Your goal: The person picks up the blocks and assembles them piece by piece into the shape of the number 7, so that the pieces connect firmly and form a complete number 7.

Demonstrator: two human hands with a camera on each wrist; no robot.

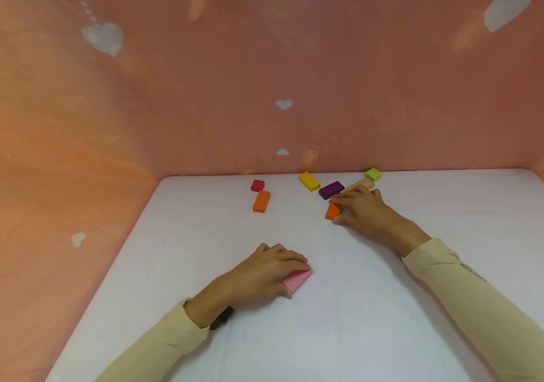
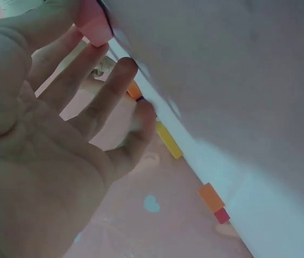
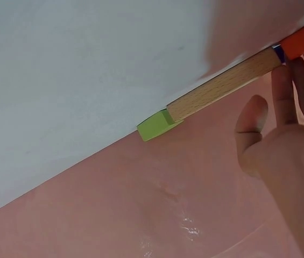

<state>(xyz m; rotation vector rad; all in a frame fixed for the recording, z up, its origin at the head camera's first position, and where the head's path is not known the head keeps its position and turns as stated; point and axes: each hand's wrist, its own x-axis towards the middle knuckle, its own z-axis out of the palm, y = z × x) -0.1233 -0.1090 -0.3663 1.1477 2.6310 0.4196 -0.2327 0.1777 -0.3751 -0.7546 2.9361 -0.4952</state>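
At the far left, a peach-orange cloth point(image 1: 38, 132) printed with pale hearts rises beside the white tabletop point(image 1: 358, 339) and carries on behind it. Under the left wrist sits a small dark object point(image 1: 222, 317), mostly hidden, its kind unclear. Toward the back edge stand a red block point(image 1: 257, 185) and, just in front of it, an orange block point(image 1: 261, 201), both with plain faces.

Nearer the viewer, the left hand point(image 1: 264, 271) grasps a pink block point(image 1: 298, 280) between thumb and forefinger; the left wrist view shows its other fingers spread away from the block. Whether the pink block touches the tabletop cannot be told.

Farther right, near the back, lie a plain yellow block point(image 1: 309, 181) and a dark purple block point(image 1: 331, 190). Just in front of the purple one, the right hand point(image 1: 365, 212) pinches a second orange block point(image 1: 332, 211) by thumb and fingers. Beyond those fingers lies a long wooden block point(image 3: 227, 83), bare grain showing, with a lime-green block point(image 1: 373, 174) by its far end. On the right sleeve point(image 1: 506, 313), near the cuff, runs a small dark marking point(image 1: 473, 271), too small to read.
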